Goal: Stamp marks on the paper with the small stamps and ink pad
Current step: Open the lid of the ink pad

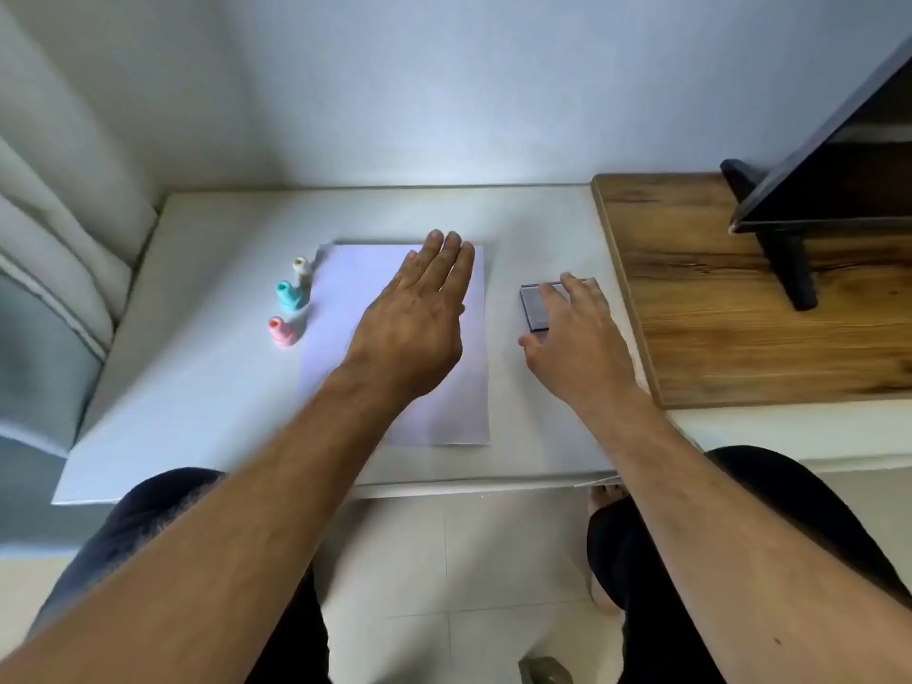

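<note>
No marks show on the paper [345, 308] at tabletop [207, 338] centre. Left hand [412, 323] lies flat, grip open, on the sheet. Right hand [575, 338] closes on the ink pad [534, 308] toward the right edge. Three stamps [288, 301] stand untouched left of the sheet; all stamping remains.

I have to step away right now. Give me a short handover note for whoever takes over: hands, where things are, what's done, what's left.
Left hand: open, flat, palm down over the white paper sheet, holding nothing.
Right hand: fingers spread on the grey square ink pad, right of the paper; a firm grip cannot be told.
Three small stamps stand in a row left of the paper: white, teal, pink.
Done: no marks visible on the paper.
Left: pick a stamp, ink it, press it on the paper.
</note>
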